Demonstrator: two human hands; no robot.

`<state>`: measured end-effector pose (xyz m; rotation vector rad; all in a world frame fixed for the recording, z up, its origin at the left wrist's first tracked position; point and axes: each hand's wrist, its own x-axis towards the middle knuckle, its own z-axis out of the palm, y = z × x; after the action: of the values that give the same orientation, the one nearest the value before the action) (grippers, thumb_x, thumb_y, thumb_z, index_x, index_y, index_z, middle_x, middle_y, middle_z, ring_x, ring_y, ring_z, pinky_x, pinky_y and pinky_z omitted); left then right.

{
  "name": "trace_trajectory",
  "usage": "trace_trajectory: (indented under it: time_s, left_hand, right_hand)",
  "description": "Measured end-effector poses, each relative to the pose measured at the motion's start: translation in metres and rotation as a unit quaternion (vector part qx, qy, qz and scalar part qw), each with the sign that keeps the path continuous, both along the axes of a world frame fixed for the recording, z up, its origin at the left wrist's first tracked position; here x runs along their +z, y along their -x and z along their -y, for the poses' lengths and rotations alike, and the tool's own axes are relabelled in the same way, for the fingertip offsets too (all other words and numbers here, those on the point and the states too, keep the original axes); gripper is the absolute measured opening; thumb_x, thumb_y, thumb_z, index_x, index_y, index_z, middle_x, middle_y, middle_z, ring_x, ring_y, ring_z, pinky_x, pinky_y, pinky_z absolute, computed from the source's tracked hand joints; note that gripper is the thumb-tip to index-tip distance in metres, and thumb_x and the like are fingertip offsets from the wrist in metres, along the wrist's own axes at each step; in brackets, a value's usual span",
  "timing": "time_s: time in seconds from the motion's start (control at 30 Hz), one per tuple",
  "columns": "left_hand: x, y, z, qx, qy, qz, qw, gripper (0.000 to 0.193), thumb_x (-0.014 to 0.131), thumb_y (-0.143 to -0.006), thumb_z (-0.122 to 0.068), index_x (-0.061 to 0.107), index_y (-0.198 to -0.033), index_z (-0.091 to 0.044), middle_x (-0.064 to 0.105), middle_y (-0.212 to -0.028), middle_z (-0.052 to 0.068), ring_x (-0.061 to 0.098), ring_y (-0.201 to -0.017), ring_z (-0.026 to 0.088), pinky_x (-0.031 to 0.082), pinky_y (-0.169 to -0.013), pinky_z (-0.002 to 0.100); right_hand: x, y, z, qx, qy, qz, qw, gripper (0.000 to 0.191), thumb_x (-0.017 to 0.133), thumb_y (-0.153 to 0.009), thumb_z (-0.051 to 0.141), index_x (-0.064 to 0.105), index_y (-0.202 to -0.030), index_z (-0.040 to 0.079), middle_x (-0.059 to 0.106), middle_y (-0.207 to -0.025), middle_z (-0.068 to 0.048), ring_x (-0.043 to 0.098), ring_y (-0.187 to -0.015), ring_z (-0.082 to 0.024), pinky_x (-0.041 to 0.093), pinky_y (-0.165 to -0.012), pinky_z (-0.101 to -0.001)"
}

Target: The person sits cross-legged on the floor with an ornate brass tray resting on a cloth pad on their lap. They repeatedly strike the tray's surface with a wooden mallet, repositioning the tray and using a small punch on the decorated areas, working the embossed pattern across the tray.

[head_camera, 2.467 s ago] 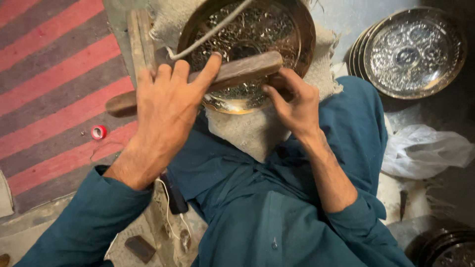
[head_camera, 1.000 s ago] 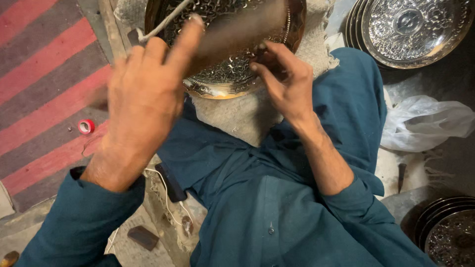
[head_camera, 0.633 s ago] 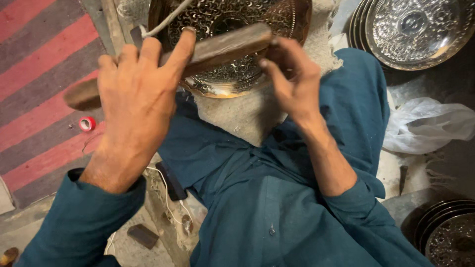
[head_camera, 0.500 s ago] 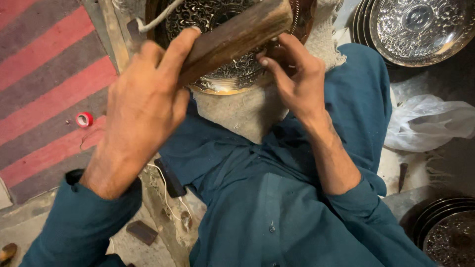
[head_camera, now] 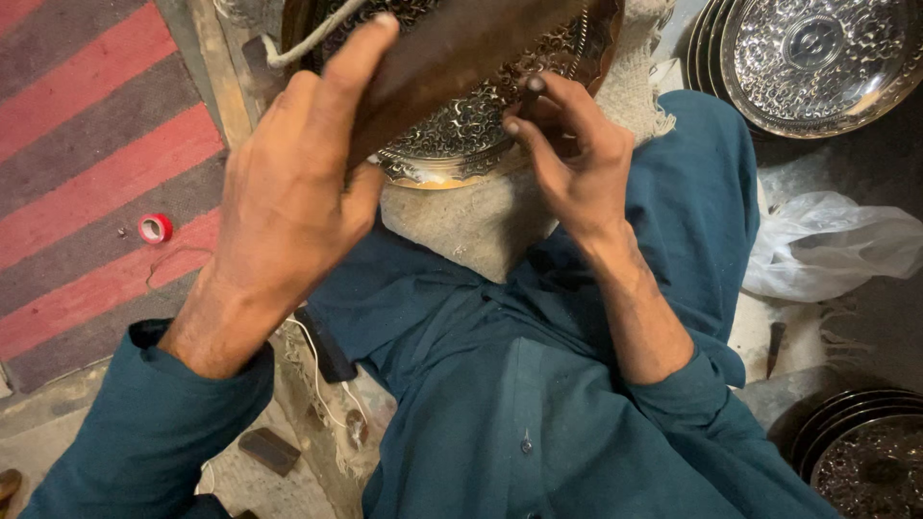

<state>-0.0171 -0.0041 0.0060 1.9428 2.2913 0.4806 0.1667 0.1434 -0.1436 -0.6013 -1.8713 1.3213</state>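
On burlap [head_camera: 481,216], engraved tray [head_camera: 461,130]; left hand [head_camera: 288,192] clamped around wooden mallet [head_camera: 461,48], right hand [head_camera: 577,159] pinching punch.

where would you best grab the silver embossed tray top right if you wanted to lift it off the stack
Grip the silver tray by its raised outer rim on the lower right edge, probably from the right. It lies flat on a stack of trays, so only the rim offers a hold, and that side faces open floor.

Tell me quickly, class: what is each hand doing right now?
Left hand: closed around a wooden mallet.
Right hand: fingers pinched on a small tool against the engraved tray; the tool is mostly hidden.
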Motion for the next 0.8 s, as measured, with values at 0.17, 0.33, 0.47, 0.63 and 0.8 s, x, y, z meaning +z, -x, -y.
trace_trajectory:
  time_s: [0.17, 0.33, 0.47, 0.63, 0.8]
  left_hand:
    - [0.0061, -0.0014, -0.0031, -0.011, 0.033, -0.193, 0.981, 0.083, 0.072, -0.084, 0.003, 0.042, -0.157, -0.022, 0.052, -0.095, 0.012, 0.060, -0.087, 0.033, 0.053, -0.085, 0.051]
    - [0.0095, -0.0052, -0.0070, -0.002, 0.066, -0.264, 0.962, 0.073, 0.073, -0.090, 0.001, 0.047, -0.154, -0.023, 0.053, -0.091, 0.011, 0.059, -0.081, 0.032, 0.050, -0.071, 0.050]
    - [0.0096, -0.0068, -0.0080, -0.002, 0.019, -0.147, 0.989, 0.078, 0.070, -0.084, 0.001, 0.045, -0.155, -0.018, 0.053, -0.098, 0.013, 0.058, -0.085, 0.034, 0.048, -0.072, 0.050]
    - [0.0074, -0.0042, -0.0060, -0.001, 0.000, -0.056, 0.998, 0.079, 0.068, -0.086, -0.001, 0.042, -0.160, -0.017, 0.053, -0.104, 0.013, 0.057, -0.092, 0.034, 0.048, -0.078, 0.048]
    - [0.0056, -0.0026, -0.0058, -0.002, 0.015, -0.153, 0.988, 0.076, 0.070, -0.087, 0.000, 0.045, -0.157, -0.018, 0.053, -0.099, 0.012, 0.058, -0.086, 0.033, 0.049, -0.073, 0.047]
  right_hand:
    - [0.0009, -0.0001, -0.0003, 0.009, -0.027, 0.016, 0.999, 0.034, 0.074, -0.104, -0.007, 0.062, -0.134, 0.003, 0.078, -0.114, -0.011, 0.078, -0.107, -0.018, 0.066, -0.095, -0.0288]
    - [0.0018, -0.0007, 0.0013, -0.001, -0.012, 0.012, 1.000, 0.035, 0.073, -0.103, -0.007, 0.062, -0.135, 0.001, 0.079, -0.112, -0.010, 0.078, -0.106, -0.017, 0.064, -0.092, -0.0281]
    - [0.0000, -0.0009, 0.0007, -0.011, -0.022, 0.009, 1.000, 0.038, 0.076, -0.101, -0.005, 0.060, -0.136, 0.001, 0.078, -0.110, -0.010, 0.077, -0.104, -0.016, 0.063, -0.090, -0.0276]
    - [-0.0008, -0.0011, -0.0002, -0.009, -0.014, 0.021, 1.000, 0.037, 0.076, -0.101, -0.005, 0.062, -0.134, 0.002, 0.079, -0.110, -0.010, 0.078, -0.102, -0.015, 0.064, -0.087, -0.0261]
    - [0.0011, -0.0013, -0.0005, -0.006, -0.017, 0.033, 0.999, 0.032, 0.076, -0.101, -0.005, 0.063, -0.129, 0.001, 0.079, -0.105, -0.009, 0.078, -0.098, -0.014, 0.063, -0.086, -0.0262]
